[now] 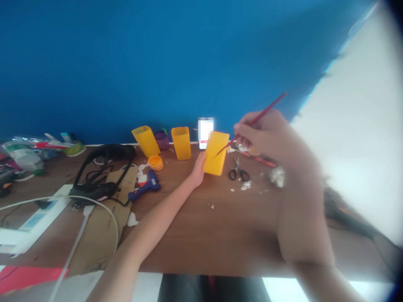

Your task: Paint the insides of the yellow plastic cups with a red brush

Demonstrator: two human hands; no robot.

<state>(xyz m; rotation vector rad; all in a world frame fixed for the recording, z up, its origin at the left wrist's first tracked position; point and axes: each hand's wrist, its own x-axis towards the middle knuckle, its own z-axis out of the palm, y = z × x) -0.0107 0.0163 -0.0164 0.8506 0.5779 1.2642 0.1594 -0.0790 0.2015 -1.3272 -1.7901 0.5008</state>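
Note:
My left hand [198, 170] grips a yellow rectangular piece [214, 153], which looks like a painted cup or box, by its left side and holds it up over the table. Between the fingers of my right hand [262, 132] is a thin red paintbrush [267, 108], slanting down so that its tip meets the yellow face. Two more yellow cups stand by the wall, one tilted cup [146, 141] and one upright cup [181, 143]. A small open jar of orange-yellow paint [155, 162] sits in front of them. My left fingertips are hidden behind the yellow piece.
A lit phone [205, 130] leans on the blue wall. Scissors [238, 170] and paper scraps lie below the yellow piece. To the left are a blue glue gun [145, 186], a black headset-like strap [103, 172], cardboard [91, 239], a white power strip [40, 222] and a plastic bottle [23, 156].

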